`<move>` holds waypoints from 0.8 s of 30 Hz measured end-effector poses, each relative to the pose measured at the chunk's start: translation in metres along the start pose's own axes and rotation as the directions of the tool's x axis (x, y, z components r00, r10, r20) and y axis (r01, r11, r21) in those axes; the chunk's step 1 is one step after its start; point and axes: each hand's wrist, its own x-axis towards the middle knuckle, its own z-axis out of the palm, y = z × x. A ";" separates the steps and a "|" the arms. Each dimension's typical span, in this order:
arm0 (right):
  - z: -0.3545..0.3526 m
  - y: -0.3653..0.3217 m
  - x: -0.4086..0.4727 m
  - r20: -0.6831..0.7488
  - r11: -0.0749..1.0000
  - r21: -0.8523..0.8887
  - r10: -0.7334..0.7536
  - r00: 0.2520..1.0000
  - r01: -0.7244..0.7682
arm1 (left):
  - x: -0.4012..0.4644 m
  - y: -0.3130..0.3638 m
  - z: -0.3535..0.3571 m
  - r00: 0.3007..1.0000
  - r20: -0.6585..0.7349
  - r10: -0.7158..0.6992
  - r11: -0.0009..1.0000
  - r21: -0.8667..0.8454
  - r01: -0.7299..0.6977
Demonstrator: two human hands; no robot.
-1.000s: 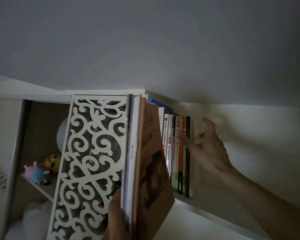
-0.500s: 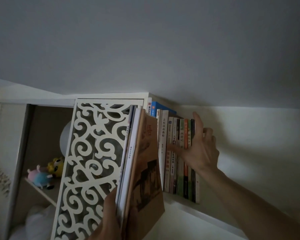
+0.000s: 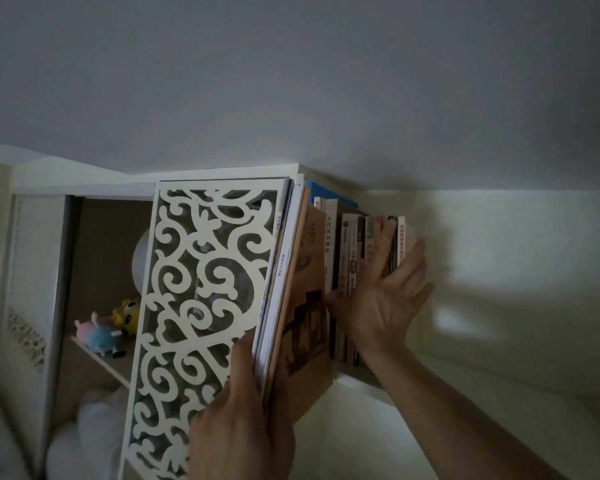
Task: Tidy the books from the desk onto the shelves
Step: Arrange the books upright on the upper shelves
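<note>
Head view: the step in hand looks like shelving a held batch of books, with room being made for it first; the left hand [image 3: 243, 420] grips a stack of thin books [image 3: 291, 299] by its lower edge, fingers and thumb curled round it, the brown-covered one facing outward and the whole stack tilted, its top corner up near the top board of the shelf unit [image 3: 222, 173]; the right hand [image 3: 383, 299] is spread flat, fingers straight, pressing against the spines of the shelved books [image 3: 350, 251] that stand upright in a row on the shelf [image 3: 357, 377]; its fingertips [image 3: 380, 230] reach up along the spines, and the thumb side lies just beside the brown cover.

The held stack sits just left of the row, touching or nearly touching it; I cannot tell whether a gap is open behind it. The next move, as I judge it, calls for pushing the row rightward, then sliding the stack in upright beside the fretwork panel [image 3: 201, 306]; thin books may splay or slip.
</note>
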 end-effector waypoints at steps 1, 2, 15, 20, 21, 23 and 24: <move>-0.002 0.000 -0.002 0.021 1.000 -0.020 -0.022 1.000 0.023 | -0.008 0.008 -0.004 0.990 0.020 0.140 0.987 0.080 -0.141; -0.004 0.000 -0.001 0.031 0.996 -0.047 -0.070 0.997 0.071 | -0.016 0.015 -0.005 0.979 0.090 0.185 0.976 0.097 -0.194; 0.010 0.005 -0.014 -0.070 0.993 0.041 0.111 0.991 -0.108 | -0.026 0.012 -0.023 0.968 -0.007 0.251 0.917 0.324 -0.235; -0.011 0.011 -0.012 -0.020 0.991 0.080 0.107 0.994 -0.105 | -0.034 0.011 -0.028 0.965 0.010 0.262 0.920 0.300 -0.253; -0.017 0.018 -0.012 -0.012 0.992 0.085 0.093 0.996 -0.092 | -0.036 0.013 -0.029 0.965 -0.001 0.262 0.925 0.286 -0.251; -0.031 0.036 -0.013 -0.023 0.993 0.100 0.065 0.998 -0.063 | -0.038 0.020 -0.028 0.959 -0.020 0.282 0.932 0.244 -0.269; -0.039 0.045 -0.014 -0.036 0.993 0.104 0.061 0.997 -0.057 | -0.038 0.026 -0.026 0.957 -0.026 0.290 0.936 0.215 -0.278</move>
